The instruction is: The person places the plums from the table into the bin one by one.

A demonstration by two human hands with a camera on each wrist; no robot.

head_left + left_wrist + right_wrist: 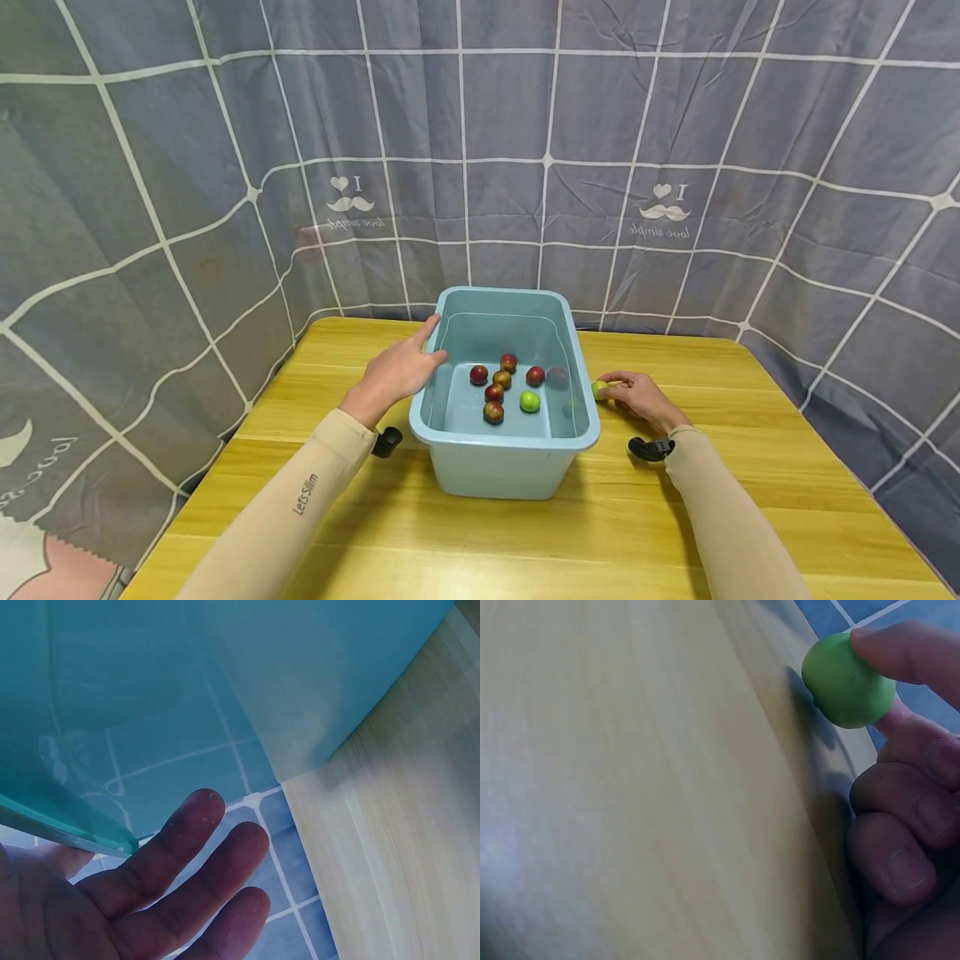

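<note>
A light-blue plastic tub [491, 467] stands on the wooden table. Inside it lie several small red-and-yellow fruits [494, 392] and one small green fruit [529, 402]. My left hand [397, 371] rests at the tub's left rim, index finger stretched along it; in the left wrist view the other fingers [199, 889] hang loosely bent beside the tub's wall. To the right of the tub, my right hand [641, 398] pinches another small green fruit [847, 681] between thumb and index finger, the remaining fingers curled into the palm. That fruit is close above the tabletop.
Yellow wooden tabletop [720, 467] extends on both sides and in front of the tub. A grey curtain [510, 200] with white grid lines hangs behind and along the sides. Black wrist straps [651, 450] sit on both forearms.
</note>
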